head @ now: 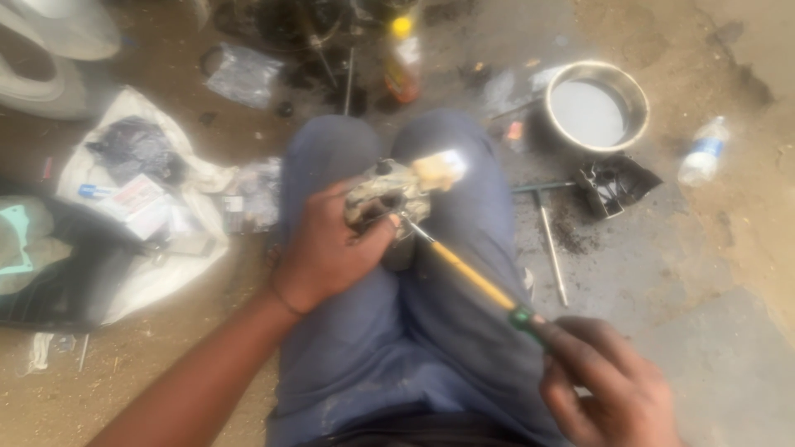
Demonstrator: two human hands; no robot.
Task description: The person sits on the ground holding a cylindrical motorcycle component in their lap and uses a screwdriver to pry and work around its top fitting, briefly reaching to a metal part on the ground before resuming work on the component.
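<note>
While the left hand (327, 248) closes around a dirty metal part (389, 194) above the knees, the screwdriver (468, 277) runs with its long axis from that part down and right to the right hand (609, 385), which grips its handle.

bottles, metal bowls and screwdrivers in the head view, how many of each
Bottles: 2, a yellow-capped bottle and a clear plastic bottle
Metal bowls: 1, the round metal bowl
Screwdrivers: 1, the yellow-shafted screwdriver in the right hand
Total: 4
</note>
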